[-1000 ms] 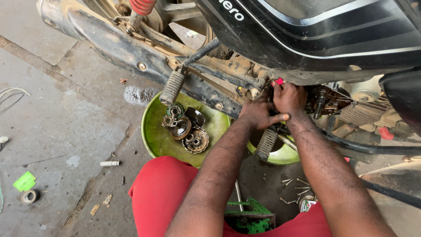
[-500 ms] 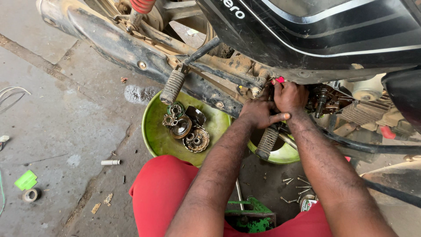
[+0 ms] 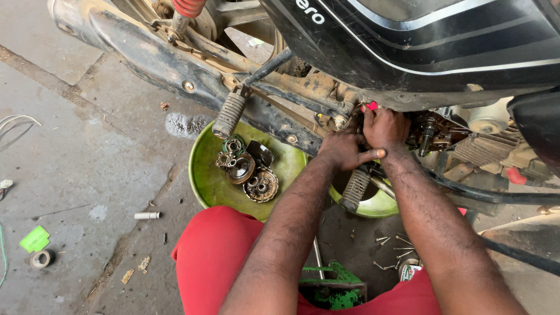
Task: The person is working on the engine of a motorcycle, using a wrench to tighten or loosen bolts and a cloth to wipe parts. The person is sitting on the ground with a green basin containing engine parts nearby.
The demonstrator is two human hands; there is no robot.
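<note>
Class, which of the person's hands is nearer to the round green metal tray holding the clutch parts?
Left. The left hand is beside the green tray's right edge; the right hand lies farther right.

Green label scrap (image 3: 35, 238) on floor, far left; round printed tin (image 3: 410, 269) btm right.

Bare forearms, no sleeves, watch or gloves showing; bright red trousers (image 3: 221, 256) cover the legs.

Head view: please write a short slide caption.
Both hands, left hand and right hand, work at a motorcycle engine above a green basin.
</note>
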